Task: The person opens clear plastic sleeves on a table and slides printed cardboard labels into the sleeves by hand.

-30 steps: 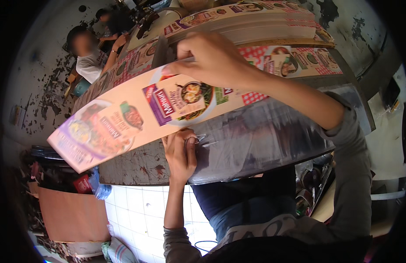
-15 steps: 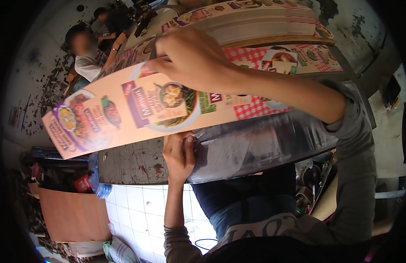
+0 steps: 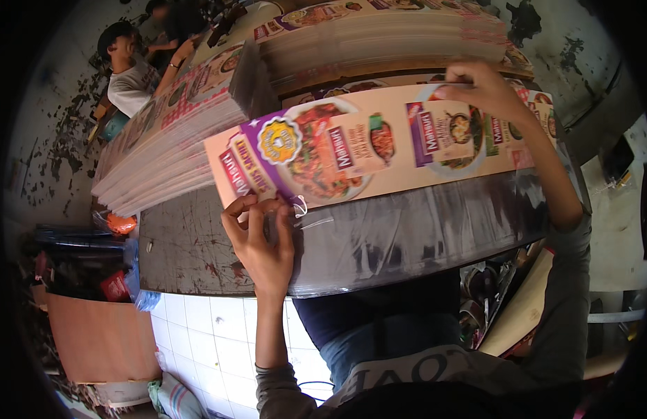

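A worn, dark worktable (image 3: 191,251) is standing in a shabby room with peeling walls, piled high with stacks of printed cardboard sheets (image 3: 170,140). The left hand (image 3: 262,241) is pinching the near left corner of one long printed food-package sheet (image 3: 379,143) lying across a shiny plastic-wrapped bundle (image 3: 421,230). The right hand (image 3: 480,91) is gripping the sheet's far right edge. A seated person (image 3: 128,70) is working at far left.
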Tool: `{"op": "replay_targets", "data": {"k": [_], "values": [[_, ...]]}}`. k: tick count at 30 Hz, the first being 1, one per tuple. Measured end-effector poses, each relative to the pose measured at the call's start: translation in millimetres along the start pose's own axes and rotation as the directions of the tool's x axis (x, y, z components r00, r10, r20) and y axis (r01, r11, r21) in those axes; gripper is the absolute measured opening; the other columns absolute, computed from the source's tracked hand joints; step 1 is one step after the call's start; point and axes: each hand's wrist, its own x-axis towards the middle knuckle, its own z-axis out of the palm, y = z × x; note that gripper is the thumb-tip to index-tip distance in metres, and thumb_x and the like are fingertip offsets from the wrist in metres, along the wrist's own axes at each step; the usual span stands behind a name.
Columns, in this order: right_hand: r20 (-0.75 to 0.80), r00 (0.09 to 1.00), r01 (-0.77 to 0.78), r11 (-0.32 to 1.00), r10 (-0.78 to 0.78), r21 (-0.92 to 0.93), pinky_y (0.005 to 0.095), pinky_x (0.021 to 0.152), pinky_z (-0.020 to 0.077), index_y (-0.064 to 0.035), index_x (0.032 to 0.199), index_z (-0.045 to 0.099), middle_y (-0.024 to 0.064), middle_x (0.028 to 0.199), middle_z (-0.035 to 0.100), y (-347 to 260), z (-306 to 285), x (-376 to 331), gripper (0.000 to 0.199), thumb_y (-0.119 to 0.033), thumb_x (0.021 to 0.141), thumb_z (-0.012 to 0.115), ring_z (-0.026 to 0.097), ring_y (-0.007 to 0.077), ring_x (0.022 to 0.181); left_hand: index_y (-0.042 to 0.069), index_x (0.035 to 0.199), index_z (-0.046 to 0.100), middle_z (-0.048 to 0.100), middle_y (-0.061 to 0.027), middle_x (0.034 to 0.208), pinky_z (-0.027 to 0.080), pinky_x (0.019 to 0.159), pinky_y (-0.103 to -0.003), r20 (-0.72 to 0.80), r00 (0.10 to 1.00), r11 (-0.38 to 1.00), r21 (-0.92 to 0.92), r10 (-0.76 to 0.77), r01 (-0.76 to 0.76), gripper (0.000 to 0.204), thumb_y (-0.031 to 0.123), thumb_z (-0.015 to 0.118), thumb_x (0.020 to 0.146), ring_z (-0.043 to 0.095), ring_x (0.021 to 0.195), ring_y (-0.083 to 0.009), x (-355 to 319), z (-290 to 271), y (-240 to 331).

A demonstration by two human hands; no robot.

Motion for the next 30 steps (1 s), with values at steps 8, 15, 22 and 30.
{"op": "replay_targets", "data": {"k": [8, 15, 22, 30], "values": [[-0.147, 0.986, -0.084, 0.996, 0.082, -0.005, 0.0222, 0.053, 0.0404, -0.0005, 0.07, 0.06, 0.0014, 0.063, 0.057, 27, -30, -31, 0.025, -0.023, 0.079, 0.067, 0.053, 0.0053, 0.06, 0.0, 0.096, 0.053, 0.051, -0.0136, 0.09, 0.046, 0.068, -0.032, 0.022, 0.997, 0.997, -0.004, -0.073, 0.073, 0.016, 0.001, 0.059, 0.08, 0.055, 0.078, -0.024, 3, 2, 1], [-0.185, 0.979, -0.096, 0.994, 0.084, -0.052, 0.0221, 0.051, 0.0366, -0.002, 0.067, 0.059, 0.001, 0.059, 0.056, 30, -37, -36, 0.024, -0.022, 0.078, 0.066, 0.049, 0.0047, 0.057, -0.003, 0.109, 0.043, 0.062, -0.0107, 0.088, 0.043, 0.073, -0.025, 0.228, 0.918, 0.889, -0.258, -0.324, 0.378, 0.027, 0.001, 0.054, 0.085, 0.057, 0.08, -0.0144, 16, -9, -18], [-0.197, 0.978, -0.08, 0.995, 0.067, -0.058, 0.0224, 0.052, 0.0365, -0.0026, 0.065, 0.057, -0.0005, 0.06, 0.055, 29, -41, -41, 0.023, -0.02, 0.077, 0.066, 0.049, 0.0046, 0.057, -0.004, 0.113, 0.05, 0.063, -0.007, 0.081, 0.043, 0.074, -0.022, 0.344, 0.849, 0.756, -0.399, -0.401, 0.519, 0.03, 0.0, 0.056, 0.084, 0.058, 0.08, -0.0098, 13, -14, -29], [-0.192, 0.97, -0.139, 0.988, 0.151, 0.072, 0.0223, 0.054, 0.0277, -0.0037, 0.066, 0.047, -0.004, 0.068, 0.04, 21, -48, -47, 0.026, -0.014, 0.077, 0.067, 0.035, 0.0042, 0.06, -0.006, 0.11, 0.055, 0.062, -0.0034, 0.079, 0.043, 0.066, -0.02, 0.325, 0.841, 0.702, -0.465, -0.432, 0.54, 0.028, 0.002, 0.06, 0.084, 0.055, 0.073, -0.0076, 9, -17, -32]]}}
